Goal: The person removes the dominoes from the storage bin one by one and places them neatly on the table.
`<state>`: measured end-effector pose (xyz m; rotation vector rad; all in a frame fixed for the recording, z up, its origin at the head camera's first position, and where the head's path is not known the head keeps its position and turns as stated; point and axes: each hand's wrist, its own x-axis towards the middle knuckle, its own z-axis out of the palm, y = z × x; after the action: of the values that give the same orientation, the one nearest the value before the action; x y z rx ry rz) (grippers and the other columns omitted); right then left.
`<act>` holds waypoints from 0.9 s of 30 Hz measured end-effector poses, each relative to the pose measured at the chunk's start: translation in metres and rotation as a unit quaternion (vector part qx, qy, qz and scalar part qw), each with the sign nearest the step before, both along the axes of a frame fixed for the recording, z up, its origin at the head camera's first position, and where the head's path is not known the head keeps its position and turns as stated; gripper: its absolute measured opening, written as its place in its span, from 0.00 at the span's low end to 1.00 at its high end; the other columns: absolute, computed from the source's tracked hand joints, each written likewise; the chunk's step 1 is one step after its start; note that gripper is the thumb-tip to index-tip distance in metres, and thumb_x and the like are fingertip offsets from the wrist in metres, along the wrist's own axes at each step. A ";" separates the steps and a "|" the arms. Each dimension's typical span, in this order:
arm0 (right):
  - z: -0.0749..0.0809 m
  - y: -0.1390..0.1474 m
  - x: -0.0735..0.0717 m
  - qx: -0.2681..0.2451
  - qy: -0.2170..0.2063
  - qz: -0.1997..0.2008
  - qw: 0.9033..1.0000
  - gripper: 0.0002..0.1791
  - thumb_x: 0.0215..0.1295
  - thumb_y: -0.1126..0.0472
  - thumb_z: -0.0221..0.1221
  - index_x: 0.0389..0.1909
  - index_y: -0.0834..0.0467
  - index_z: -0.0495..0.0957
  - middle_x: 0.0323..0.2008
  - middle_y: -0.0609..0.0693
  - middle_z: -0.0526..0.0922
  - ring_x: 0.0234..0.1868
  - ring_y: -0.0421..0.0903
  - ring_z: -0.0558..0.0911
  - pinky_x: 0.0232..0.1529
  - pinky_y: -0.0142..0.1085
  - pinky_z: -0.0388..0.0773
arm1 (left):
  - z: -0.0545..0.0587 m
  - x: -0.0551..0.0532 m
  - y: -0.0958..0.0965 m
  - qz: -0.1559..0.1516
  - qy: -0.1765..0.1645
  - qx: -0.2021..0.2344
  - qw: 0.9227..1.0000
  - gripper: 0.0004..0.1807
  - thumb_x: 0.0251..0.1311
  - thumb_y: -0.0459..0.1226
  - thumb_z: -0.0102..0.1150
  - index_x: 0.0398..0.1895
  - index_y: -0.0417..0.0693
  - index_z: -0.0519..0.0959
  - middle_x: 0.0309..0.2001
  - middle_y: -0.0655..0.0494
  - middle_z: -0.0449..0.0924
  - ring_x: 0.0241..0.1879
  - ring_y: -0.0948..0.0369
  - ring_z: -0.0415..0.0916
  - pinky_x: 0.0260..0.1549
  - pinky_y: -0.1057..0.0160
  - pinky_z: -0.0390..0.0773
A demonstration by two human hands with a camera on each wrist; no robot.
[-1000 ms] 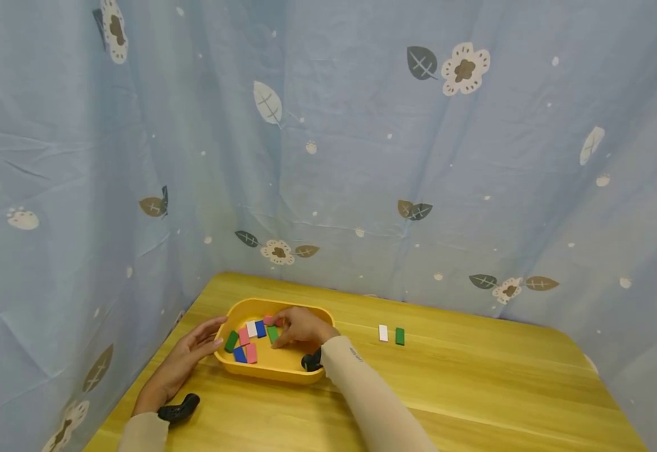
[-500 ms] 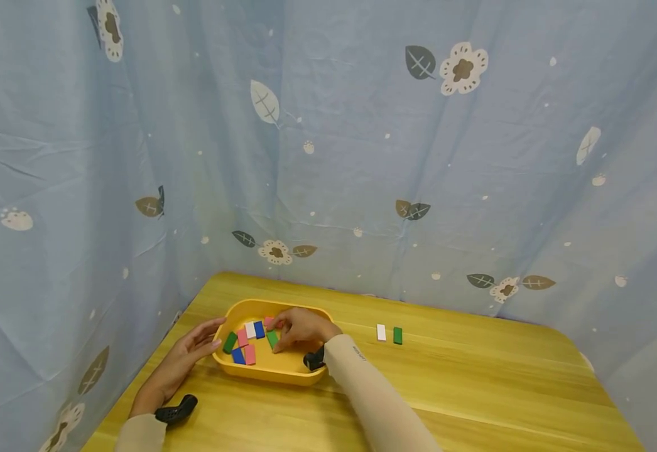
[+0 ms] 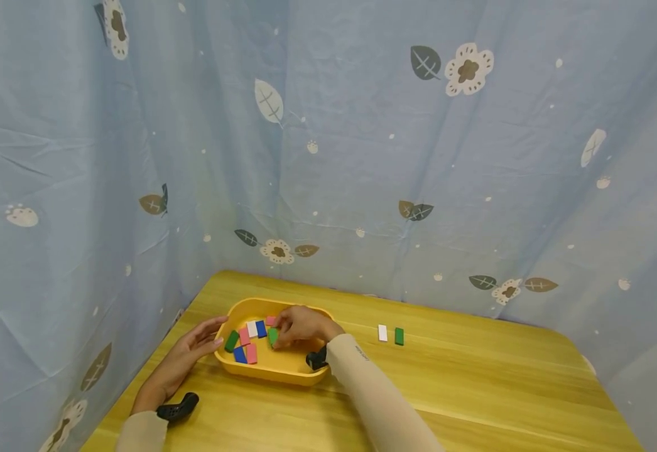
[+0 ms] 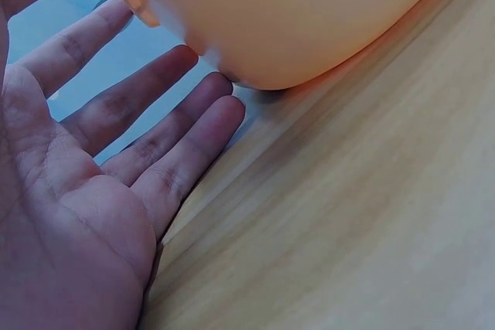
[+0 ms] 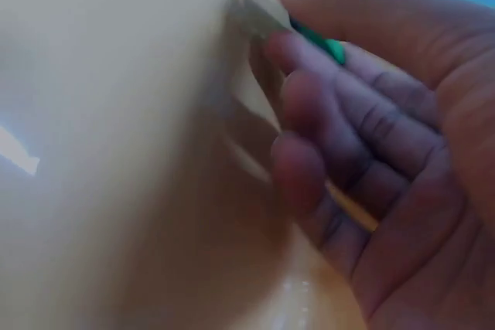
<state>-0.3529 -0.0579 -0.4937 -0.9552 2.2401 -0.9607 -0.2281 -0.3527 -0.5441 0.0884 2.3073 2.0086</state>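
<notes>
My right hand (image 3: 304, 324) reaches into a yellow plastic tray (image 3: 266, 375) and pinches a green domino block (image 3: 272, 336) between thumb and fingers. In the right wrist view only part of that green domino block (image 5: 323, 42) shows behind the fingers. At the tray's left end is my left hand (image 3: 184, 355), its fingers nearly straight and touching the rim and outer wall. The left wrist view has its fingertips against the tray wall (image 4: 271, 28). Near the right hand lie a pink block (image 3: 271, 321), a blue block (image 3: 261, 328) and a white block (image 3: 252, 329).
More blocks lie at the tray's left, among them a dark green block (image 3: 231, 341) and a pink block (image 3: 252, 353). On the wooden table (image 3: 475, 370), right of the tray, sit a white block (image 3: 382, 333) and a green block (image 3: 399, 336). A patterned curtain (image 3: 334, 157) hangs behind.
The right thumb and fingers have drawn closer together on the green domino block, which now sits more tucked into the hand. My left hand keeps its place at the tray.
</notes>
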 end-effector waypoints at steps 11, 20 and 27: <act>0.036 0.018 0.001 -0.046 0.035 0.014 0.998 0.25 0.66 0.59 0.70 0.63 0.60 0.80 0.36 0.42 0.88 0.38 0.47 0.86 0.41 0.38 0.83 | 0.000 0.000 0.001 -0.005 0.000 -0.005 1.000 0.33 0.74 0.47 0.59 0.79 0.56 0.62 0.77 0.50 0.57 0.65 0.69 0.65 0.55 0.75 0.71; 0.049 0.059 0.003 -0.063 0.040 -0.012 0.997 0.25 0.64 0.59 0.71 0.62 0.55 0.80 0.36 0.45 0.88 0.40 0.47 0.86 0.41 0.35 0.82 | 0.002 0.000 0.003 -0.004 0.005 -0.013 1.000 0.34 0.74 0.48 0.58 0.79 0.54 0.62 0.78 0.49 0.57 0.74 0.47 0.55 0.53 0.78 0.69; 0.047 0.091 0.003 -0.083 0.036 -0.033 0.995 0.26 0.65 0.58 0.71 0.64 0.53 0.79 0.37 0.46 0.88 0.41 0.52 0.86 0.44 0.43 0.83 | 0.004 0.002 0.003 -0.007 0.001 -0.023 1.000 0.34 0.75 0.49 0.57 0.80 0.53 0.60 0.78 0.47 0.56 0.75 0.45 0.53 0.52 0.78 0.68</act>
<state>-0.3501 0.0331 -0.4463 -1.0067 2.2925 -1.1743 -0.2258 -0.3498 -0.5397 0.1032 2.3452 1.9491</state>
